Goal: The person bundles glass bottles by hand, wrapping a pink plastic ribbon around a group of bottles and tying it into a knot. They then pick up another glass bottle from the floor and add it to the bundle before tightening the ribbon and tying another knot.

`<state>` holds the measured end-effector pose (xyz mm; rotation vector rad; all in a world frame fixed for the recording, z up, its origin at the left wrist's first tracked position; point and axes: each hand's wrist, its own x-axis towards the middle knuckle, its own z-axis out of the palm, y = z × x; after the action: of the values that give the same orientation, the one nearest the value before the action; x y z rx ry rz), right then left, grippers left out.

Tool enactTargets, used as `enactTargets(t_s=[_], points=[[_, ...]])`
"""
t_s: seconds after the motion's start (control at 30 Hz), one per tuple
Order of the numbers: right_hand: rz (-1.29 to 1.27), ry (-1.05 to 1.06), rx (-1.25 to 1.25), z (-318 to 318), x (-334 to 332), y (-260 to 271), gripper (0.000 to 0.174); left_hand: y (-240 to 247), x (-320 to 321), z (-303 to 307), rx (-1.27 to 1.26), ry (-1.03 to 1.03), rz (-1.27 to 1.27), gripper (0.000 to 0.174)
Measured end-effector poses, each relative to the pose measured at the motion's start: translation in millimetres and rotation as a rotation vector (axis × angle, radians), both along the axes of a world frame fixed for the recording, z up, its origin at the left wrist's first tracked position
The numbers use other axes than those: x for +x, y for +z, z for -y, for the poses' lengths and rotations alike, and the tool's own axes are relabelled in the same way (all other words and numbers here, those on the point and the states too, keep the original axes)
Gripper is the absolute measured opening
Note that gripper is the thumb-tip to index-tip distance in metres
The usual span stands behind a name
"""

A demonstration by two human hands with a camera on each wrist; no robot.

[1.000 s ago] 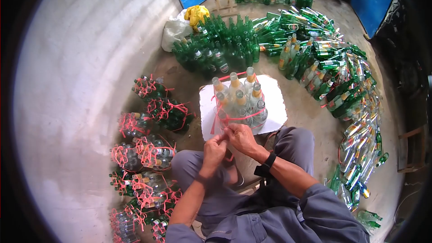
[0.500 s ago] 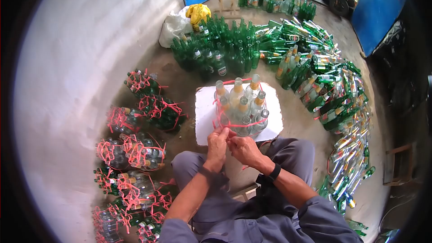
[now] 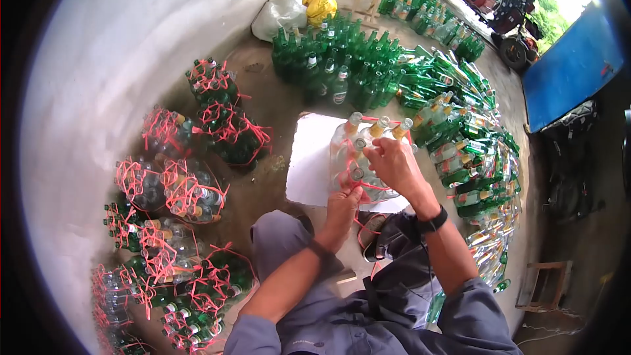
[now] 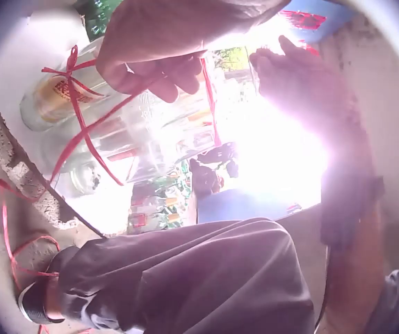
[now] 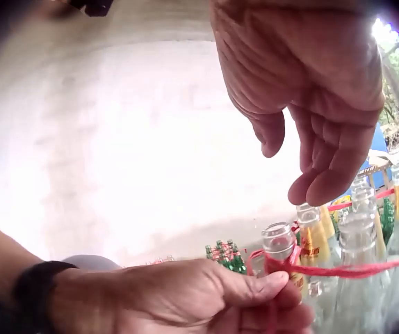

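A cluster of clear glass bottles [image 3: 342, 137] with yellow neck labels stands upright on a white board [image 3: 307, 158], ringed by red plastic twine [image 5: 356, 271]. My left hand [image 3: 343, 213] is at the cluster's near side, pinching the twine between thumb and fingers beside a bottle neck. In the right wrist view, a knot or loop shows just above the left thumb. Over the bottle tops hovers my right hand [image 3: 397, 165], its fingers bent loosely and its thumb apart [image 5: 274, 132], with nothing between them. A loose twine end hangs below the left hand.
Bottle bundles tied with red twine [image 3: 230, 125] line the floor on the left. Green bottles [image 3: 328, 59] stand beyond the board, and a long heap of lying bottles [image 3: 476, 177] curves down the right. Sacks [image 3: 279, 16] lean by the wall; a blue door [image 3: 572, 72] stands back right.
Both hands were together at the cluster's near side. The right hand has since risen forward over the bottles, away from the left, which keeps to the twine. The head view has turned.
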<state>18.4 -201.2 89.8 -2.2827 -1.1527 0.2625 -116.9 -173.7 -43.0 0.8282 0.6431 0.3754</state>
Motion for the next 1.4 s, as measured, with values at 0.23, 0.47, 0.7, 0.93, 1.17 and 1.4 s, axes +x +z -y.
enactTargets(t_s=[0.23, 0.47, 0.7, 0.93, 1.17, 1.4], points=[[-0.035, 0.083, -0.158, -37.0, 24.1, -38.4, 0.04, -11.6, 8.2, 2.6, 0.019, 0.12, 0.023, 0.019], [-0.206, -0.006, -0.247, -47.6, 22.6, -41.5, 0.05, -22.8, 7.8, 5.0, 0.198, 0.083, 0.013, 0.02], [-0.181, -0.023, -0.227, -47.4, 16.4, -40.9, 0.047, -15.9, 4.9, -0.4, 0.314, 0.024, -0.055, 0.023], [-0.132, 0.016, -0.167, -47.1, 28.9, -64.2, 0.044, -12.6, 6.3, -1.5, 0.33, 0.025, -0.075, 0.024], [-0.195, -0.069, -0.193, -47.9, 16.7, -47.1, 0.032, -15.8, 5.6, -2.0, 0.288, 0.022, -0.045, 0.024], [-0.233, -0.061, -0.14, -42.7, 33.9, -78.7, 0.028, -4.2, 6.4, 3.5, 0.256, 0.149, 0.021, 0.02]])
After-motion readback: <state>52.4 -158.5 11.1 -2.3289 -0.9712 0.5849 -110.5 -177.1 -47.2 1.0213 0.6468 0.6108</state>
